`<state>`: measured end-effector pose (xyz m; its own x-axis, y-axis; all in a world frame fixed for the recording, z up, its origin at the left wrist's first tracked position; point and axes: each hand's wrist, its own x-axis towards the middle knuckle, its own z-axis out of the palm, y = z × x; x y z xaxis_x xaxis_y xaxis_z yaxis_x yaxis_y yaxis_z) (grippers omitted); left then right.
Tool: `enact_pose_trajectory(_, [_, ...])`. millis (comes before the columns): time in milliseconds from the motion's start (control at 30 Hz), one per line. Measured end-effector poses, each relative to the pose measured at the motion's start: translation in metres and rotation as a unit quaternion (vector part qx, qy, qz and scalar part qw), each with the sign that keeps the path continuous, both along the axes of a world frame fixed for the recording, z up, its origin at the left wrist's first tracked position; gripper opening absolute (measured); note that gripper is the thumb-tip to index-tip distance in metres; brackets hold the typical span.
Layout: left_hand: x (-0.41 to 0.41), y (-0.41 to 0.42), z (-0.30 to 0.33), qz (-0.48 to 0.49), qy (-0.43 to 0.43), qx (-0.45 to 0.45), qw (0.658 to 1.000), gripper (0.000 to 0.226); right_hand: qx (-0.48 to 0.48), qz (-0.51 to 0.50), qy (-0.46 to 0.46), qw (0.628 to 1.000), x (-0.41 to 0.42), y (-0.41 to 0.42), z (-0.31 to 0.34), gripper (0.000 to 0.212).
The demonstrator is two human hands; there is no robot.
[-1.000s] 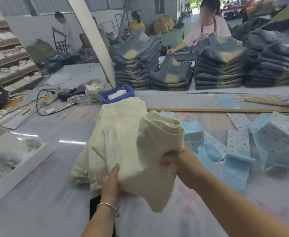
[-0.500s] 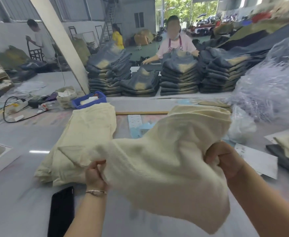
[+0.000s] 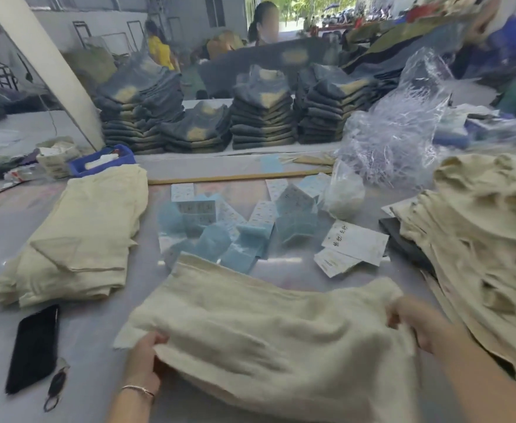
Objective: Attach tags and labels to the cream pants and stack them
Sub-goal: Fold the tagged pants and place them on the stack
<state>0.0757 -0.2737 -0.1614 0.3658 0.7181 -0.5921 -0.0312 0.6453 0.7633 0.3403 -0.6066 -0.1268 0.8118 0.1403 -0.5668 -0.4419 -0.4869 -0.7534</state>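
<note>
A person holds one pair of cream pants (image 3: 269, 334) spread across a grey table (image 3: 0, 227), one hand at each end. The left hand (image 3: 142, 352) grips the left edge, fingers curled round the cloth. The right hand (image 3: 415, 322) pinches the right edge, fingers closed on the fabric; blur hides the finer detail.

The pants' long axis runs straight from one grip to the other — left to right, across the body — so neither hand is nearer; both already have hold.

Beyond the held cloth, away from both grips, lies a scatter of blue and white labels (image 3: 238, 221), with white paper tags (image 3: 351, 247) further toward the right-hand side. The folded stack of cream pants (image 3: 80, 236) sits beyond and outside the left grip. An untidy heap of cream pants (image 3: 482, 248) lies outside the right grip.

The tags look nearer the right hand.
</note>
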Motion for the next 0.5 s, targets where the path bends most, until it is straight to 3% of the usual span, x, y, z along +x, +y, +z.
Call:
enact_pose_trajectory(67, [-0.010, -0.006, -0.006, -0.010, 0.016, 0.018, 1.000, 0.027, -0.121, 0.037, -0.022, 0.992, -0.002, -0.003, -0.026, 0.030])
enact_pose_trajectory(133, [-0.015, -0.005, -0.003, -0.011, 0.013, 0.020, 1.000, 0.024, -0.188, 0.046, -0.071, 0.979, -0.003, -0.003, -0.042, 0.014])
enact_pose_trajectory(200, [-0.017, 0.008, 0.001, -0.024, 0.006, 0.009, 1.000, 0.018, -0.240, 0.035, -0.147, 0.959, 0.000, -0.001, -0.051, 0.025])
enact_pose_trajectory(300, [-0.020, 0.022, 0.009, -0.026, -0.043, 0.016, 0.999, 0.027, -0.163, 0.006, -0.197, 0.967, -0.007, 0.009, -0.055, 0.035])
enact_pose_trajectory(367, [-0.023, 0.032, 0.016, -0.010, 0.026, 0.104, 0.994, 0.033, -0.110, 0.037, -0.216, 0.969, -0.010, 0.019, -0.053, 0.045])
enact_pose_trajectory(433, [-0.026, 0.039, 0.017, -0.038, 0.200, 0.275, 0.940, 0.029, -0.124, 0.081, -0.256, 0.955, -0.010, 0.031, -0.053, 0.051])
enact_pose_trajectory(500, [-0.029, 0.031, 0.016, -0.120, 0.297, 0.434, 0.842, 0.035, -0.257, 0.132, -0.289, 0.912, -0.012, 0.048, -0.050, 0.057])
